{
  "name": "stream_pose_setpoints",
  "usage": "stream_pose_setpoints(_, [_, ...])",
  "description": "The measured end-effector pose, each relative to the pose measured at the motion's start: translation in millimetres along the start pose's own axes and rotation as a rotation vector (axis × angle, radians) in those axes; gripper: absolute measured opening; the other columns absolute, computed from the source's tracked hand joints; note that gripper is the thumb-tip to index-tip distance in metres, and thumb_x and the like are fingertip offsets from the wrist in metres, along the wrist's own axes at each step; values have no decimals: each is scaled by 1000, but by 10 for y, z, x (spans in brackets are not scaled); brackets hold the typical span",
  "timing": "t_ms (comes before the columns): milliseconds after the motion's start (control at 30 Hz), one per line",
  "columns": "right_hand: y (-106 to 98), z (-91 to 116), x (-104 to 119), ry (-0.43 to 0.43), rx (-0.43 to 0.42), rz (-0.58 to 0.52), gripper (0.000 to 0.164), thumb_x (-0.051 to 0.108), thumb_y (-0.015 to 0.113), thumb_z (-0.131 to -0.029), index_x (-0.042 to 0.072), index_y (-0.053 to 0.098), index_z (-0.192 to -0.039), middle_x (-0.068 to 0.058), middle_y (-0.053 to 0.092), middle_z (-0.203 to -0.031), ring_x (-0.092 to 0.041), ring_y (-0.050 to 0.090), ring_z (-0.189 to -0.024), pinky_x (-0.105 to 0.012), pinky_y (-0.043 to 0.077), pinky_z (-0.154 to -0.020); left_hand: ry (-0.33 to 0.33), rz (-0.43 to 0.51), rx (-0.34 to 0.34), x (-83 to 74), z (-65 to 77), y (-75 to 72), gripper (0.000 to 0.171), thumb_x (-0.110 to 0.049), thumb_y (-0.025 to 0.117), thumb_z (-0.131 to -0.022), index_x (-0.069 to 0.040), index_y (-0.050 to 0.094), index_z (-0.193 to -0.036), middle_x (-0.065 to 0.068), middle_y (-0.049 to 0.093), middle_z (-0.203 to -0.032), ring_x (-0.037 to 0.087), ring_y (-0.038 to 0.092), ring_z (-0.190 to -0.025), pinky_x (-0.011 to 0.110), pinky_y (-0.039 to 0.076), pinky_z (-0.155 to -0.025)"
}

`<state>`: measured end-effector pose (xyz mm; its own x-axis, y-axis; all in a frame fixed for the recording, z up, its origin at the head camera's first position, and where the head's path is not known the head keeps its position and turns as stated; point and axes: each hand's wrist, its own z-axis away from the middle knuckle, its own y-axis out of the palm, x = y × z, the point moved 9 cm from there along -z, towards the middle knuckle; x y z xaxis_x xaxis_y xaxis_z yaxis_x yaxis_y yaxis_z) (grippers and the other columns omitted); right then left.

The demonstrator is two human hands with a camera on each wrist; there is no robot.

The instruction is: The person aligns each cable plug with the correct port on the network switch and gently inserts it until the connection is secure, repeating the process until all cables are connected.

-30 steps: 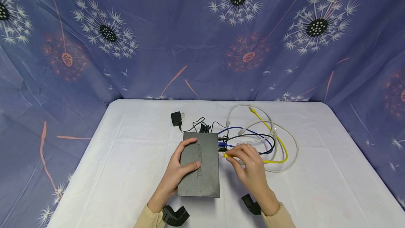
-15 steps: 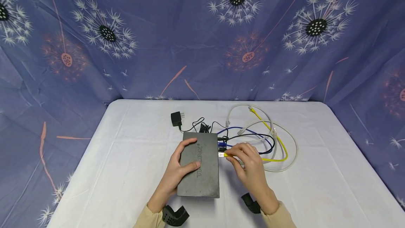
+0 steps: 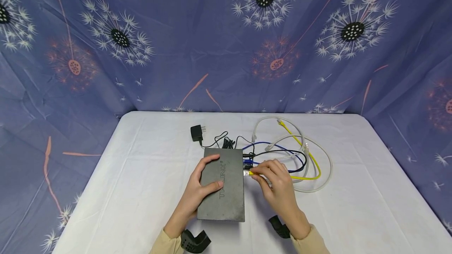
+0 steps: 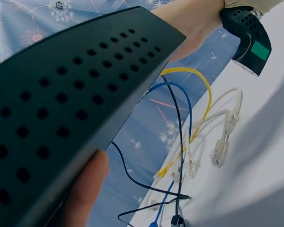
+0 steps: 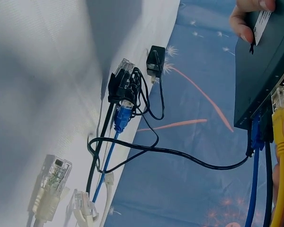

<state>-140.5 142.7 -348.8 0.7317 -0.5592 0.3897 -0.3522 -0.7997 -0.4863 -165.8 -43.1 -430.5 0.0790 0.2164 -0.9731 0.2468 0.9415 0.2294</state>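
A black TP-LINK network switch (image 3: 231,207) is held by my left hand (image 3: 197,189), the thumb lying on its top and other fingers beneath. My right hand (image 3: 280,185) pinches the yellow network cable (image 5: 280,142) just behind its clear plug (image 5: 279,98). That plug's tip is at a port on the switch's right side, its clear body still showing outside. Beside it a blue cable (image 5: 257,130) and black leads run into the same side. The right wrist view shows part of the right fingers at its edge.
A black power adapter (image 3: 196,133) lies behind the switch with its bundled cord (image 3: 228,142). Grey-white cables (image 3: 330,160) loop on the white table (image 3: 141,191) at the right, crossing the yellow, blue and black ones. A patterned blue curtain (image 3: 176,50) hangs behind the table.
The yellow plug shifts very slightly at the port between frames, with the right hand keeping its pinch. The left hand and switch stay almost in place.
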Motion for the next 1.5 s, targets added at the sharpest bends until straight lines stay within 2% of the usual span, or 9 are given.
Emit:
stream_pose_setpoints(333, [-9, -19, 9, -24, -16, -26, 9, 9, 73, -77, 7, 73, -86, 2, 64, -84, -17, 57, -77, -27, 37, -72, 11, -8, -1, -19, 5, 0, 66, -6, 72, -79, -26, 48, -138, 11, 43, -132, 31, 43, -109, 44, 37, -88])
stream_pose_setpoints(500, [-20, -29, 29, -41, -33, -44, 8, 12, 71, -82, 5, 73, -85, 1, 65, -83, -17, 56, -75, -27, 40, -73, 3, -2, 15, -22, 6, 21, 66, -7, 71, -80, -26, 47, -138, 11, 40, -134, 31, 42, -110, 44, 38, -87])
stream_pose_setpoints(700, [1, -53, 62, -70, -28, -59, 20, 21, 65, -91, 4, 72, -86, -1, 64, -82, -19, 58, -75, -26, 43, -74, 6, -18, 22, -41, 3, 38, 67, -8, 71, -81, -27, 46, -139, 10, 39, -137, 32, 41, -112, 44, 38, -88])
stream_pose_setpoints(1133, [-8, -140, 111, -130, -88, -41, 21, 20, 64, -92, 3, 72, -82, -3, 63, -79, -19, 58, -71, -27, 46, -65, 29, -114, -1, -133, 7, 29, 66, -13, 71, -82, -32, 44, -139, 5, 36, -141, 30, 40, -117, 45, 35, -90])
stream_pose_setpoints(1500, [29, -165, 115, -126, -75, -63, 22, 21, 63, -93, 4, 70, -81, -4, 63, -80, -20, 58, -72, -27, 46, -66, 25, -137, -3, -143, 11, 43, 66, -14, 71, -82, -34, 44, -139, 5, 36, -142, 31, 39, -118, 46, 32, -92])
